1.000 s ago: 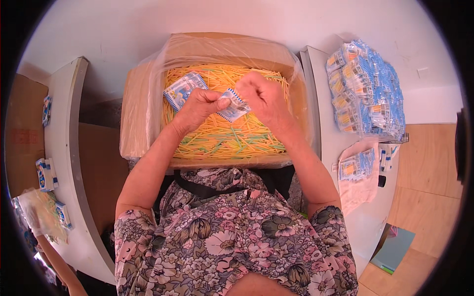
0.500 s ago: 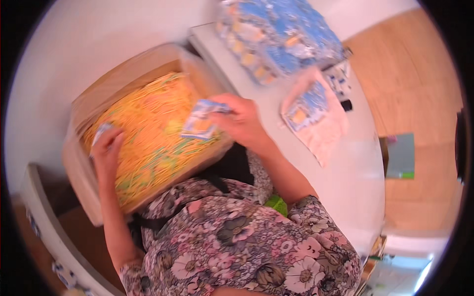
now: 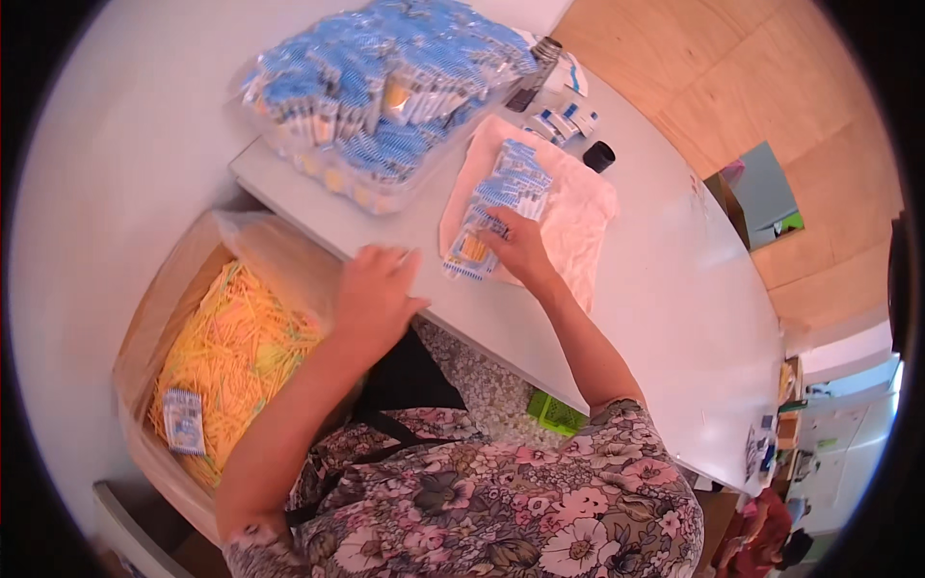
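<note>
My right hand (image 3: pixel 521 247) is at a loose pile of small blue-and-white sachets (image 3: pixel 520 178) on a pink cloth (image 3: pixel 585 204). Its curled fingers grip a sachet (image 3: pixel 472 252) at the pile's near end. My left hand (image 3: pixel 374 297) hovers between the box and the table edge, thumb apart from the fingers, holding nothing that I can see. Below it to the left stands a cardboard box (image 3: pixel 145 332) lined with clear plastic, filled with thin yellow, orange and green strands (image 3: pixel 231 332). One sachet (image 3: pixel 184 421) lies on the strands.
A big clear bag (image 3: pixel 371 116) full of such sachets lies on the white table (image 3: pixel 665 356). Beyond the cloth are a dark-capped bottle (image 3: pixel 535 77), small white-and-blue boxes (image 3: pixel 567 123) and a black cap (image 3: pixel 598 156). A green basket (image 3: pixel 556 414) is under the table edge.
My view has turned toward the table. My left hand has left the box and come right; a sachet lies in the box. My right hand has moved from over the box to the sachet pile.
</note>
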Motion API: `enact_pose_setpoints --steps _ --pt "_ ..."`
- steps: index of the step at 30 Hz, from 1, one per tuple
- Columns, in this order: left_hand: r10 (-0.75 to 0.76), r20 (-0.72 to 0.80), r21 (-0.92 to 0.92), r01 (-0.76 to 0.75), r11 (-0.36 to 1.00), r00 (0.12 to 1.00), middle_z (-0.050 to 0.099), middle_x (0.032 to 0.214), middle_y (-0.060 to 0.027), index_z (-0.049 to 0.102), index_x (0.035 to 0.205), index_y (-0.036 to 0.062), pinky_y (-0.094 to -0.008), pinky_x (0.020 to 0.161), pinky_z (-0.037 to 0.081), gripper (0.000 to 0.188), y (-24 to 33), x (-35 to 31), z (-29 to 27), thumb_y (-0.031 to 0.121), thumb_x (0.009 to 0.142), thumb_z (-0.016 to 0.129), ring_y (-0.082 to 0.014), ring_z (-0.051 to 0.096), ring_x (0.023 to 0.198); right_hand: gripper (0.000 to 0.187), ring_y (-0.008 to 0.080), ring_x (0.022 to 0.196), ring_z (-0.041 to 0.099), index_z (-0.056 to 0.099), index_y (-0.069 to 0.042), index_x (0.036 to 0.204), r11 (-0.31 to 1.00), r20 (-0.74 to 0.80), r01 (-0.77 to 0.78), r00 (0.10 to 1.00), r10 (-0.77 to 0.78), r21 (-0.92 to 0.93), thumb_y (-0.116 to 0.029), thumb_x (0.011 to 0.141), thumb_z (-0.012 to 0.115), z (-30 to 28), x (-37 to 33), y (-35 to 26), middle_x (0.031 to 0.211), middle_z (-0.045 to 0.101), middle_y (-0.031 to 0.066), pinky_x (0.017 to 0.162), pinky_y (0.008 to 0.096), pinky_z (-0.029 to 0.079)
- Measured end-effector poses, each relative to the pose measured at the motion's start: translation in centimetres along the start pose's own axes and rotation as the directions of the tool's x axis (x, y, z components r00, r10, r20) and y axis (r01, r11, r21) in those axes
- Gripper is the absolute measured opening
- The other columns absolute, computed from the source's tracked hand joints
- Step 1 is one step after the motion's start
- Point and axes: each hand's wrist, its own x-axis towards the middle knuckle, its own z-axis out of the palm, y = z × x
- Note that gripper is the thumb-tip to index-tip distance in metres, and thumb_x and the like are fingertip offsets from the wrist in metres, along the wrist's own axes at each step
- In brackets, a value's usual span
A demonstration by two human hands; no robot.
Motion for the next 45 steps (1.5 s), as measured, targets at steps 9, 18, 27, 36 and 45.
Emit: enact_pose_setpoints --steps 9,18,27,36,45 --pt "-0.114 0.198 -0.044 0.125 0.991 0.973 0.045 0.133 -0.0137 0.023 0.145 0.0046 -0.0444 0.094 0.029 0.098 1.9 14.4 13.6 0.021 0.067 0.079 -0.0311 0.04 0.119 0.035 0.0167 0.09 0.059 0.06 0.002 0.112 0.937 -0.313 0.149 0.916 -0.251 -0.315 -0.011 0.08 0.068 -12.1 9.6 11.9 0.099 0.065 0.0105 0.071 0.0278 0.049" --pt "-0.206 0.262 -0.126 0.245 0.961 0.943 0.052 0.122 -0.0121 0.016 0.148 0.0062 -0.0436 0.093 0.026 0.112 2.0 17.7 14.5 0.014 0.058 0.083 -0.0301 0.042 0.118 0.031 0.0087 0.082 0.059 0.061 0.002 0.111 0.914 -0.059 -0.183 0.974 0.219 0.362 -0.014 0.085 0.066 -12.9 10.8 12.1 0.093 0.066 0.0021 0.075 0.0224 0.047" --pt "-0.232 0.108 -0.202 0.25 0.947 0.967 0.049 0.127 -0.0121 0.011 0.149 0.006 -0.0435 0.097 0.026 0.121 0.7 17.3 15.1 0.015 0.054 0.086 -0.0291 0.042 0.12 0.072 0.0137 0.104 0.056 0.041 -0.004 0.134 0.756 0.19 -0.143 0.981 0.024 0.639 -0.019 0.074 0.078 -10.6 9.1 9.7 0.118 0.057 0.0042 0.089 0.0273 0.046" --pt "-0.21 0.111 -0.357 0.236 0.904 0.971 0.055 0.119 -0.0123 0.033 0.139 0.0044 -0.0402 0.096 0.033 0.101 1.1 16.7 14.6 0.01 0.053 0.086 -0.0306 0.052 0.111 0.088 0.015 0.109 0.054 0.043 -0.007 0.131 0.898 0.286 -0.052 0.954 -0.085 0.438 0.001 0.055 0.085 -9.7 6.2 8.0 0.117 0.057 0.0039 0.095 0.0297 0.044" --pt "-0.281 0.048 -0.806 0.204 0.556 0.958 0.051 0.121 -0.0178 0.021 0.144 0.0056 -0.0418 0.096 0.041 0.102 2.6 17.9 16.6 -0.006 0.059 0.077 -0.0321 0.051 0.11 0.08 0.0195 0.118 0.048 0.046 -0.006 0.132 0.894 0.264 0.01 0.954 -0.143 0.448 -0.003 0.061 0.083 -10.7 7.5 9.1 0.123 0.054 0.0071 0.1 0.031 0.039"
